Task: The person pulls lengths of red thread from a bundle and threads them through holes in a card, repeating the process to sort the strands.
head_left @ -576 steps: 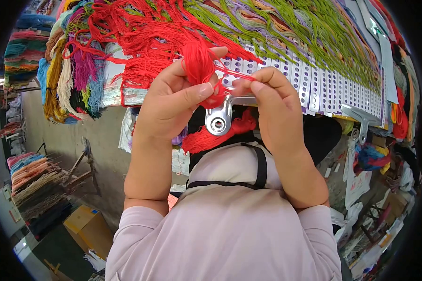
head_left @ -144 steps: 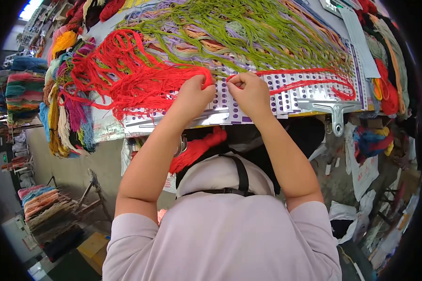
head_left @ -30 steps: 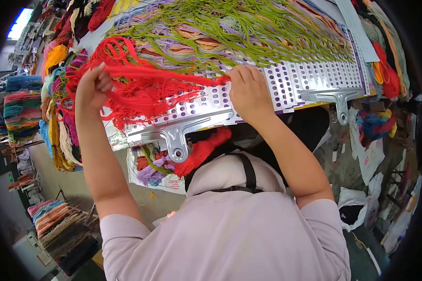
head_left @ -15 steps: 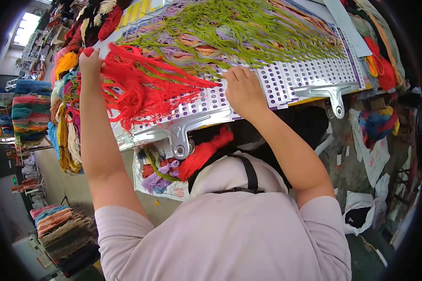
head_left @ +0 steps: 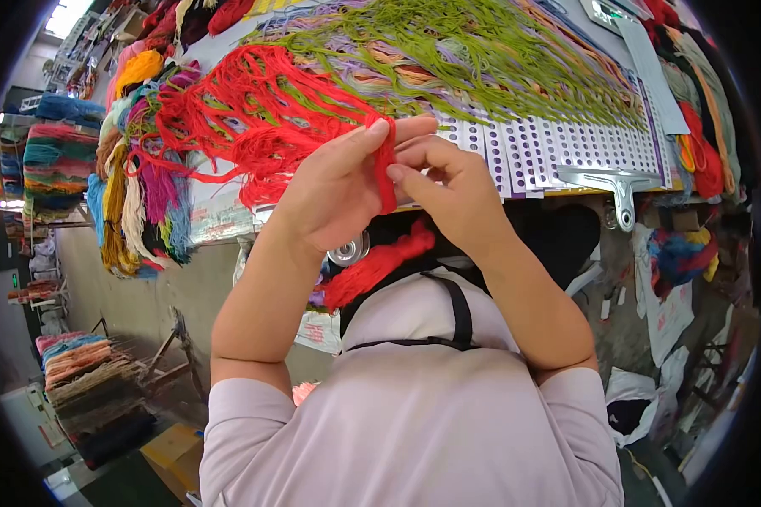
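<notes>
Look at the left hand (head_left: pixel 334 190), palm turned up, thumb and fingers clamped on a flat, ribbon-like band of red yarn (head_left: pixel 386 173) that drops across the fingers at the table's front edge. Tight beside it, the right hand (head_left: pixel 455 188) curls in, thumb tip at the band; its fingertips are tucked away, so I can't tell whether it grips. Behind, a matte, stringy red heap (head_left: pixel 249 122) sprawls over looser olive-green strands (head_left: pixel 457 51); where the band joins that heap is hard to make out. And there, white strips (head_left: pixel 558 152) with rows of purple dots, partly buried under green. A shiny steel clip (head_left: pixel 623 193) bites the table edge; of another clip (head_left: pixel 361 246), just a round, holed end peeks out by the left wrist.
</notes>
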The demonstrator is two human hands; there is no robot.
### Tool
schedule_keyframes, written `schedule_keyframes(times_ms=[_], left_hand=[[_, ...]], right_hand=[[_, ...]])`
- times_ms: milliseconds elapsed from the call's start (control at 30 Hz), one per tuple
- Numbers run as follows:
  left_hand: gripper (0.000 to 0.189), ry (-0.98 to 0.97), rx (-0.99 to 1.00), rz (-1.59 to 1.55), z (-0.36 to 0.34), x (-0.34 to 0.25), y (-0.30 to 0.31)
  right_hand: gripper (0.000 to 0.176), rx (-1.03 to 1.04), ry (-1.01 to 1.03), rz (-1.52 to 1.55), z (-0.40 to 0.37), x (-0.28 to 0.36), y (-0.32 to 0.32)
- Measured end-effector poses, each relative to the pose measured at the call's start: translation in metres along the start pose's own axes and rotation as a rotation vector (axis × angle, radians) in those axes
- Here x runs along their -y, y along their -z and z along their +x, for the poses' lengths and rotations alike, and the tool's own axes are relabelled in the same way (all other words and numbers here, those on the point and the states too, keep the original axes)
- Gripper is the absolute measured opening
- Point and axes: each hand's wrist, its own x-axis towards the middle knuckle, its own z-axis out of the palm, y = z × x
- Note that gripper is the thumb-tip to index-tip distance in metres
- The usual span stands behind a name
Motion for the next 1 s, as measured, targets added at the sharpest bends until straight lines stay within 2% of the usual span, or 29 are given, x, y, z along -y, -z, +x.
schedule_keyframes(times_ms=[67, 133, 233, 467, 533, 567, 633, 733, 1000], left_hand=[[0.049, 0.003, -0.002, -0.031, -0.003, 0.001, 0.002], [0.048, -0.047, -0.044, -0.041, -0.004, 0.001, 0.003], [0.047, -0.077, -0.064, -0.022, -0.009, -0.002, 0.006], [0.045, -0.206, -0.173, 0.067, -0.02, -0.006, 0.016], [0.049, -0.262, -0.104, 0.259, -0.023, -0.006, 0.017], [0.049, -0.26, -0.106, 0.255, -0.024, -0.006, 0.015], [0.061, -0.221, -0.117, 0.291, -0.024, -0.007, 0.012], [0.071, -0.298, -0.166, 0.268, -0.02, -0.004, 0.012], [0.076, -0.33, -0.132, 0.403, -0.019, -0.007, 0.013]], right_hand=[[0.015, 0.018, 0.013, 0.02, -0.001, -0.007, 0.0], [0.012, 0.035, -0.07, 0.263, -0.004, -0.002, -0.002], [0.009, 0.019, -0.109, 0.358, -0.007, 0.008, -0.003], [0.008, 0.001, -0.094, 0.301, -0.008, 0.005, -0.008], [0.008, 0.042, -0.081, 0.383, -0.008, 0.01, -0.009], [0.008, 0.041, -0.086, 0.382, -0.008, 0.008, -0.01], [0.009, 0.044, -0.136, 0.558, -0.008, 0.004, -0.011], [0.011, 0.146, -0.137, 0.566, -0.01, 0.003, -0.008], [0.014, 0.116, -0.135, 0.433, -0.011, 0.015, -0.008]])
